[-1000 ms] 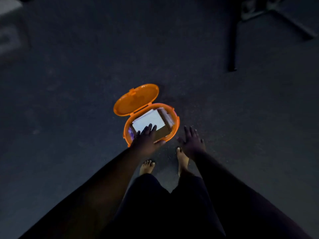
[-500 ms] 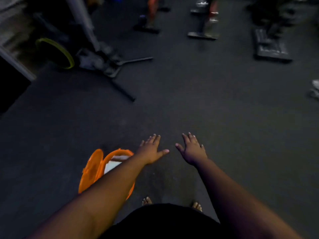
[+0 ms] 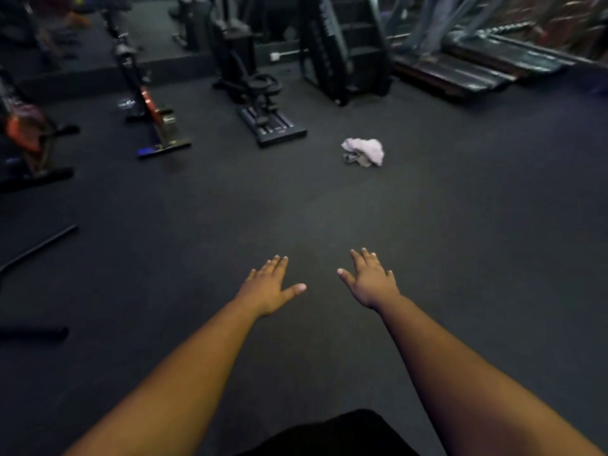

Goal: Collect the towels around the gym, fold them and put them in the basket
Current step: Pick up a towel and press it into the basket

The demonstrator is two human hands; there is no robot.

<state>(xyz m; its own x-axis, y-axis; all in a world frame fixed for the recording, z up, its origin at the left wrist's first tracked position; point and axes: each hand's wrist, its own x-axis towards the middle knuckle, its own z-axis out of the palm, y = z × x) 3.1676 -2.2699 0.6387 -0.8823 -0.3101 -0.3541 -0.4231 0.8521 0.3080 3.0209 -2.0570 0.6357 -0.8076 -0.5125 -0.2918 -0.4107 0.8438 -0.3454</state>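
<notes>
So the towel was a pale, crumpled heap sitting on the dark gym floor, well ahead of the person and a bit to the right of centre. There looked to be a greyer bit of cloth bunched under its near edge, but it was too blurry to say if that was a second towel. Nothing was touching it.

Both arms were stretched out forward, palms down, well short of the towel. The left hand had its fingers straight and together with the thumb stuck out sideways, holding nothing. The right hand was the same deal, fingers spread flat and relaxed, nothing in it either. The two hands were near each other but not touching.

Further back, a black step machine stood just left of the towel, an exercise bike with orange trim further left, and a treadmill along the far right. A dark bar lay on the floor at the left edge.
</notes>
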